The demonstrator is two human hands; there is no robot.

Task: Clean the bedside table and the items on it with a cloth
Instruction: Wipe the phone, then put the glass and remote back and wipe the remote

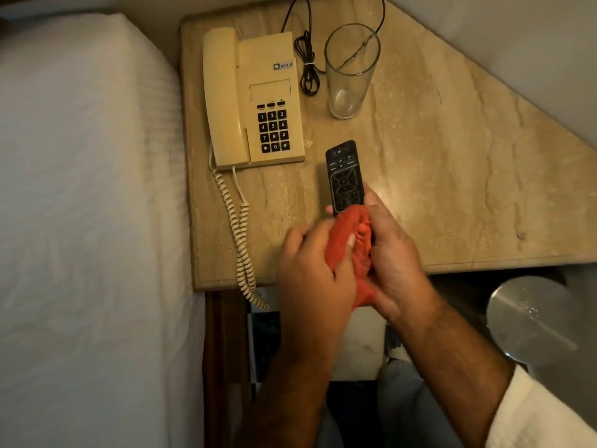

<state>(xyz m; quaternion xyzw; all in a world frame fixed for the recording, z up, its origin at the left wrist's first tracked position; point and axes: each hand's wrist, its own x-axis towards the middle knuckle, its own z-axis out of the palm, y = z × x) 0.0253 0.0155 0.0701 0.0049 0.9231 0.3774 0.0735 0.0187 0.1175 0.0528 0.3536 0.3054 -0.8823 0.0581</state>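
a red cloth [347, 250] is bunched between both hands above the near edge of the table [452, 176]. the left hand [315, 273] is clenched on the cloth, its fingers [342, 263] curled into the folds. the right hand [392, 257] is wrapped around the lower end of a black remote [345, 176], with the cloth pressed against that end; how the remote is gripped beneath the cloth cannot quite be made out. the remote's upper half is left bare, pointing away from the fingertips, buttons up. just left of the fingers a coiled cord [240, 234] is draped over the table edge. beyond the fingers, to the left, a cream phone [255, 98] is set flat, handset cradled. farther still, ahead of the remote's tip, an empty glass [350, 71] is stood upright, with a bundled black cable [307, 63] between it and the phone.
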